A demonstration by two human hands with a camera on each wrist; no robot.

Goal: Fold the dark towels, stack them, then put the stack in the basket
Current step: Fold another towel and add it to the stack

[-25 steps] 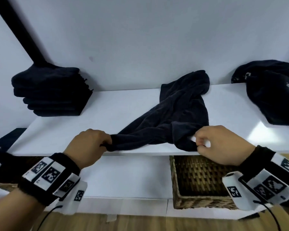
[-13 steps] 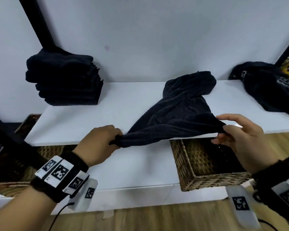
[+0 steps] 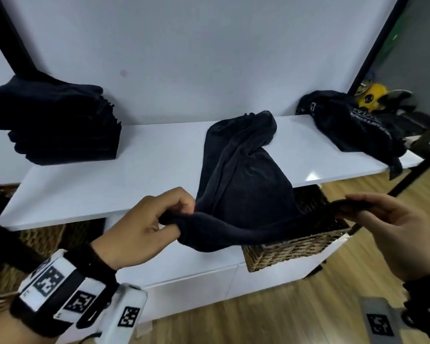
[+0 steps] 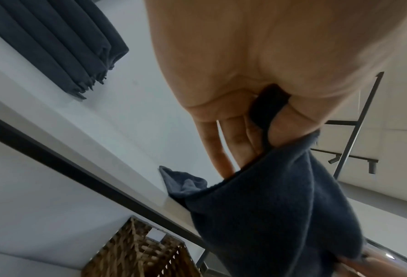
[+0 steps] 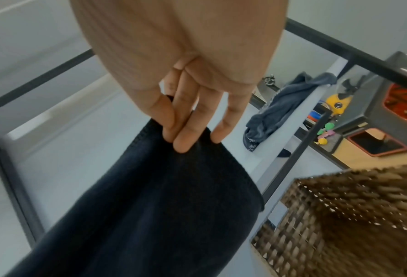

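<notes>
A dark towel (image 3: 243, 184) trails from the white shelf (image 3: 134, 170) over its front edge, its near hem stretched between my two hands. My left hand (image 3: 169, 219) grips one corner in curled fingers; the left wrist view shows that towel (image 4: 280, 215) bunched between thumb and fingers. My right hand (image 3: 363, 212) pinches the other corner between thumb and fingers, and the towel (image 5: 164, 206) hangs below the right fingers (image 5: 185, 135). A stack of folded dark towels (image 3: 55, 122) sits at the shelf's left end. A wicker basket (image 3: 296, 247) stands below the shelf, under the towel.
A crumpled dark garment with white print (image 3: 355, 122) lies at the shelf's right end, beside a yellow object (image 3: 370, 98). Another wicker basket (image 3: 23, 244) is at lower left. Black frame posts (image 3: 372, 45) flank the shelf. Wooden floor (image 3: 283, 316) lies below.
Both hands have pulled the towel's near edge off the shelf toward me and raised it. My right hand swung out to the right, spreading the hem.
</notes>
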